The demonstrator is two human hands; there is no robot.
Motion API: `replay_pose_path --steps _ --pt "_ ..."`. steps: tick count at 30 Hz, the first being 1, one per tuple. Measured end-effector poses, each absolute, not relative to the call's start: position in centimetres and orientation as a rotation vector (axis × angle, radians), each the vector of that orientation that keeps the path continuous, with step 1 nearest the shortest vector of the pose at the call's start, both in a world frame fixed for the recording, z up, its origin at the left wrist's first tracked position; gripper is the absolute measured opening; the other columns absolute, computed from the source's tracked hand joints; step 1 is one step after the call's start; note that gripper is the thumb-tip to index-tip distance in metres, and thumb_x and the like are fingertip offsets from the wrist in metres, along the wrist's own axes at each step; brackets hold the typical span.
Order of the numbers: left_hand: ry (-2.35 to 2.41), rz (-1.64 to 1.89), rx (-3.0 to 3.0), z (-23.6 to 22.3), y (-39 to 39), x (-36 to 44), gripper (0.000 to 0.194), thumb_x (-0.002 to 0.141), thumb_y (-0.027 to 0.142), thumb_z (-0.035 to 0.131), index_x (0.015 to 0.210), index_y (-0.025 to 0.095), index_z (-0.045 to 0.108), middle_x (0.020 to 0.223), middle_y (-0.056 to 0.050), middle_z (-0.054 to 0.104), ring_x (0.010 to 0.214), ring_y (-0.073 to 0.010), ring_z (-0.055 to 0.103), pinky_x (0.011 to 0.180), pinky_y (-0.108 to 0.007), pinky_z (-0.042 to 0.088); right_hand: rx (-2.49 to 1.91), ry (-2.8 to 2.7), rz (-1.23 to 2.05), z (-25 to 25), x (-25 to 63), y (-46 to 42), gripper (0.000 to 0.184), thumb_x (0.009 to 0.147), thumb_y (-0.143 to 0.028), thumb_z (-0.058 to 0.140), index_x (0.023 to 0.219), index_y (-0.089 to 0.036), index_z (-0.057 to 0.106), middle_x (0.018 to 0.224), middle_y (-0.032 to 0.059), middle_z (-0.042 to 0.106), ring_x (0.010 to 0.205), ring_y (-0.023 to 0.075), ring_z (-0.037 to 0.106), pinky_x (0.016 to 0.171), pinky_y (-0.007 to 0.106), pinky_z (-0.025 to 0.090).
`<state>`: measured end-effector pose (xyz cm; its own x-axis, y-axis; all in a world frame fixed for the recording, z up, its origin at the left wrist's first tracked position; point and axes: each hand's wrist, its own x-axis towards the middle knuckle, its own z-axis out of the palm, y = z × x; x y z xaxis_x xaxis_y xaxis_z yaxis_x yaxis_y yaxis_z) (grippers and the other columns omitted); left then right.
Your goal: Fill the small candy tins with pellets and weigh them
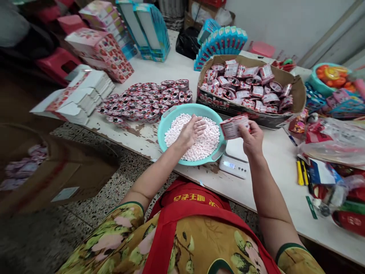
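Observation:
My left hand is over the turquoise basin, palm turned up and fingers stretched out. Small white and pale pink candies fill the basin. Whether a few lie in the palm is too small to tell. In my right hand is a small printed red-and-white packet, gripped at its right end, above the digital scale. The scale's display is lit, and its white plate lies partly behind my right hand.
A cardboard box of similar packets stands behind the scale. Rows of packets stand left of the basin. Stacked white cartons and blue display boxes are further back. Plastic bags and cutters lie at right.

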<state>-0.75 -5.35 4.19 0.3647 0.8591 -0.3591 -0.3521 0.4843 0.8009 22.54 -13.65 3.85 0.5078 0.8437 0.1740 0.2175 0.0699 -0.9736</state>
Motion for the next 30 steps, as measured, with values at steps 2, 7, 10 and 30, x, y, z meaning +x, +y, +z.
replay_pose_path --steps 2,7,10,30 --pt "0.822 0.815 0.447 4.7 -5.0 0.6 0.047 0.096 0.060 0.059 0.110 0.016 0.071 0.111 -0.014 0.076 0.097 -0.0230 0.073 0.091 -0.036 0.055 -1.483 -1.108 0.841 5.1 19.7 -11.7 0.050 0.067 -0.063 0.084 0.089 -0.019 0.070 0.076 -0.0007 0.065 0.067 0.0147 0.057 0.063 0.027 0.051" --pt "0.803 0.865 0.157 4.8 -4.5 2.0 0.036 0.104 0.040 0.048 0.109 0.012 0.070 0.082 -0.007 0.073 0.072 -0.0185 0.070 0.088 -0.037 0.057 -1.515 -1.069 1.156 5.7 15.9 -9.3 0.056 0.058 -0.063 0.091 0.082 -0.016 0.071 0.065 -0.0001 0.065 0.057 0.0146 0.058 0.050 0.027 0.049" --pt "0.833 0.867 0.107 4.7 -4.7 1.9 0.025 0.102 0.028 0.051 0.106 0.012 0.070 0.073 -0.004 0.070 0.062 -0.0163 0.066 0.085 -0.036 0.058 -1.512 -1.017 1.237 5.5 15.9 -9.6 0.057 0.055 -0.061 0.094 0.081 -0.015 0.070 0.067 0.0027 0.068 0.059 0.0163 0.061 0.050 0.028 0.051" --pt "1.278 0.649 1.694 4.4 -4.5 -3.6 0.012 0.093 0.028 0.063 0.087 0.019 0.068 0.077 -0.004 0.064 0.077 -0.0193 0.061 0.070 -0.029 0.046 -1.752 -0.774 0.507 2.1 23.8 -20.1 0.059 0.051 -0.049 0.096 0.097 -0.019 0.073 0.092 0.0037 0.076 0.084 0.0226 0.069 0.082 0.037 0.055"
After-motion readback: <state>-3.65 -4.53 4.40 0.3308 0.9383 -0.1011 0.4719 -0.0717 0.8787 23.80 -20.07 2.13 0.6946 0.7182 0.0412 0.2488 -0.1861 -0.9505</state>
